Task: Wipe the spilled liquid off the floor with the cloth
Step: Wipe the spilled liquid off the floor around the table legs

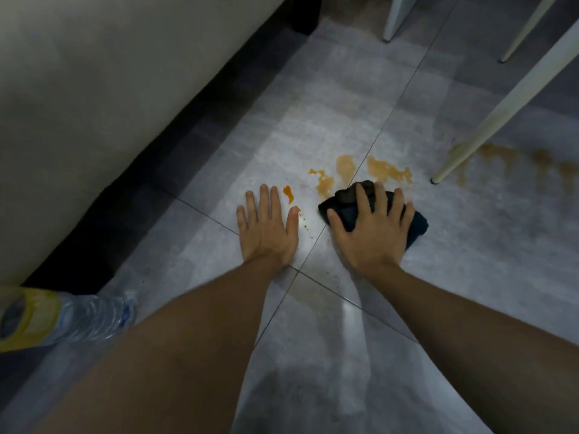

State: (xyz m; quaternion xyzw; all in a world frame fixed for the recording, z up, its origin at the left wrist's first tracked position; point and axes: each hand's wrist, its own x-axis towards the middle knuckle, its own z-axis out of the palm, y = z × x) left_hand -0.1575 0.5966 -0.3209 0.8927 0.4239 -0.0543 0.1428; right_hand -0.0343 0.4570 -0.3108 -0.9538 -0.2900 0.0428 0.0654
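Orange-brown spilled liquid (388, 170) lies in patches on the grey tiled floor (313, 120), with a small streak (288, 194) by my left fingertips and fainter smears (507, 158) farther right. A dark blue cloth (344, 211) rests on the floor just below the patches. My right hand (372, 227) presses flat on the cloth with fingers spread over it. My left hand (266, 227) lies flat and open on the bare tile to the left of the cloth, holding nothing.
A beige sofa (94, 104) with a dark base runs along the left. A clear plastic bottle with a yellow label (62, 317) lies at the lower left. White furniture legs (501, 101) stand at the upper right, one foot next to the spill.
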